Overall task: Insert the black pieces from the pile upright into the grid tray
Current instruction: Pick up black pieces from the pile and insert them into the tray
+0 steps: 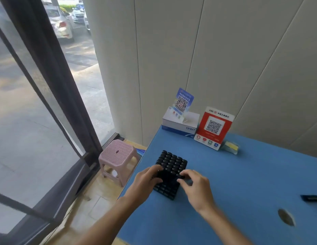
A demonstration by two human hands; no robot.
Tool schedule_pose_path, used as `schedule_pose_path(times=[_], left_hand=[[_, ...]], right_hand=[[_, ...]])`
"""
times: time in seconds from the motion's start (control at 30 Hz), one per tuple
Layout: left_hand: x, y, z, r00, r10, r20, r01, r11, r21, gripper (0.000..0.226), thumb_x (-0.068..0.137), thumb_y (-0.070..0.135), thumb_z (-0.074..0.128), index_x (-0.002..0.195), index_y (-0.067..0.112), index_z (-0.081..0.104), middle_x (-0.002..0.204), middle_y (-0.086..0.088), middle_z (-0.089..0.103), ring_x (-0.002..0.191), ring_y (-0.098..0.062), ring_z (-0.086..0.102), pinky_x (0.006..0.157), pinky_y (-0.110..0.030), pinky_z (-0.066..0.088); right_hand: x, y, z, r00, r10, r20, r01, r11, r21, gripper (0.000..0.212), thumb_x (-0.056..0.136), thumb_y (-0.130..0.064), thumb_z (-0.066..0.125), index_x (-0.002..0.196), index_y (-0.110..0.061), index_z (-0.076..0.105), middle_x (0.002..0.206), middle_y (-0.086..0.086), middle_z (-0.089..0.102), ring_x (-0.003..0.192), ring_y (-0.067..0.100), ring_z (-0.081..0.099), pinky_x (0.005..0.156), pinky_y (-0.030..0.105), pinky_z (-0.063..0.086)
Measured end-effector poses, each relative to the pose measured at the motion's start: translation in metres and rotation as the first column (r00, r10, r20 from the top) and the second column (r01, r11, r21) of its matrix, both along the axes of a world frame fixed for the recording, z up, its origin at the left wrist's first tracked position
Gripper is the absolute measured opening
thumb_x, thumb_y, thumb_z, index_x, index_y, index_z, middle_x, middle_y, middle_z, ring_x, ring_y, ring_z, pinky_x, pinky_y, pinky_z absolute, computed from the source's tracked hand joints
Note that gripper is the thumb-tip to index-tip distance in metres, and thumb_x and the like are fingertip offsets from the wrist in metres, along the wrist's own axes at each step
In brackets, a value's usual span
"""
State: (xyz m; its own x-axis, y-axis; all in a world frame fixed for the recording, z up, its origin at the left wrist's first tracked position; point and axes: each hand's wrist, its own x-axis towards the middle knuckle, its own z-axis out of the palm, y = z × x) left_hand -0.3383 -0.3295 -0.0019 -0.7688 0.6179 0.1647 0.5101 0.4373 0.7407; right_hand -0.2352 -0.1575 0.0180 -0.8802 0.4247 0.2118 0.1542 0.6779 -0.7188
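Observation:
A black grid tray [169,189] lies on the blue table near its left edge. Black pieces [172,160] stand upright in its far rows; the near rows show open cells. My left hand [147,183] rests on the tray's left side with fingers curled over it. My right hand [196,186] is at the tray's right edge, thumb and fingertips pinched on a small black piece [182,177] over the cells. The pile of pieces is outside the view, apart from a black object [311,198] at the right edge.
At the back of the blue table [233,174] stand a white box [179,125], a blue QR sign [183,101] on it, a red QR sign [213,128] and a small clear stand [231,147]. A hole [286,217] is in the tabletop. A pink stool [118,156] stands left, below.

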Motion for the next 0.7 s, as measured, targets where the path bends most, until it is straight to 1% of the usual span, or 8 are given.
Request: schedule_pose_path(times=[0.07,0.2,0.27,0.33,0.4,0.5,0.6,0.7], left_hand=[[-0.010,-0.001,-0.004,0.995,-0.067,-0.079,0.068,0.997,0.018,0.038,0.084,0.016,0.066,0.112,0.033,0.047,0.103,0.010,0.055,0.087,-0.011,0.057,0.079,-0.021,0.049],[-0.022,-0.001,-0.007,0.970,-0.164,-0.178,0.175,0.984,0.045,0.035,0.084,0.012,0.066,0.107,0.030,0.047,0.097,0.012,0.052,0.081,-0.005,0.053,0.076,-0.015,0.046],[-0.026,0.000,-0.007,0.959,-0.206,-0.197,0.220,0.974,0.053,0.035,0.085,0.010,0.066,0.106,0.031,0.047,0.097,0.011,0.052,0.081,-0.004,0.051,0.075,-0.013,0.044],[-0.028,0.000,-0.008,0.938,-0.253,-0.236,0.273,0.960,0.056,0.034,0.085,0.011,0.065,0.106,0.030,0.047,0.098,0.009,0.056,0.082,-0.005,0.052,0.073,-0.016,0.046],[-0.029,0.000,-0.008,0.921,-0.269,-0.283,0.297,0.953,0.060,0.033,0.083,0.012,0.067,0.105,0.030,0.048,0.097,0.005,0.060,0.081,-0.009,0.053,0.069,-0.022,0.048],[-0.031,-0.001,-0.010,0.900,-0.261,-0.349,0.294,0.955,0.043,0.030,0.082,0.017,0.068,0.102,0.028,0.050,0.095,0.005,0.063,0.085,-0.009,0.048,0.060,-0.032,0.051],[-0.034,0.000,-0.012,0.885,-0.260,-0.386,0.298,0.954,0.040,0.030,0.079,0.018,0.071,0.101,0.027,0.051,0.092,0.007,0.063,0.084,-0.009,0.046,0.053,-0.034,0.051],[-0.036,0.002,-0.012,0.873,-0.257,-0.414,0.304,0.951,0.051,0.033,0.076,0.017,0.075,0.099,0.025,0.053,0.091,0.008,0.063,0.083,-0.009,0.047,0.053,-0.031,0.051]], right_hand=[[-0.002,-0.011,-0.001,0.999,-0.046,0.028,0.043,0.995,0.086,0.013,0.078,-0.020,0.073,0.088,-0.023,0.066,0.084,-0.015,0.063,0.079,0.009,0.057,0.070,0.026,0.047],[-0.009,-0.031,-0.006,0.986,-0.162,0.043,0.149,0.963,0.224,0.014,0.078,-0.022,0.073,0.091,-0.019,0.067,0.088,-0.009,0.062,0.087,0.014,0.057,0.067,0.025,0.043],[-0.010,-0.039,-0.010,0.979,-0.201,0.031,0.185,0.942,0.280,0.018,0.073,-0.019,0.078,0.088,-0.019,0.067,0.084,-0.007,0.059,0.083,0.016,0.057,0.062,0.025,0.044],[-0.010,-0.044,-0.012,0.974,-0.228,0.011,0.211,0.918,0.336,0.023,0.068,-0.016,0.082,0.086,-0.019,0.068,0.080,-0.007,0.057,0.076,0.017,0.058,0.054,0.026,0.045],[-0.010,-0.048,-0.013,0.970,-0.244,-0.007,0.230,0.902,0.365,0.026,0.067,-0.013,0.083,0.087,-0.019,0.068,0.079,-0.006,0.056,0.075,0.017,0.058,0.050,0.027,0.046],[-0.010,-0.050,-0.011,0.972,-0.232,-0.025,0.221,0.884,0.412,0.026,0.067,-0.010,0.082,0.088,-0.018,0.069,0.079,-0.006,0.057,0.074,0.017,0.059,0.049,0.027,0.048],[-0.010,-0.050,-0.009,0.976,-0.216,-0.030,0.204,0.855,0.476,0.027,0.064,-0.009,0.084,0.085,-0.016,0.069,0.077,-0.004,0.058,0.071,0.017,0.059,0.048,0.028,0.050],[-0.010,-0.050,-0.010,0.977,-0.211,-0.026,0.195,0.839,0.507,0.028,0.063,-0.007,0.084,0.085,-0.016,0.070,0.076,-0.004,0.057,0.069,0.017,0.058,0.047,0.028,0.050]])
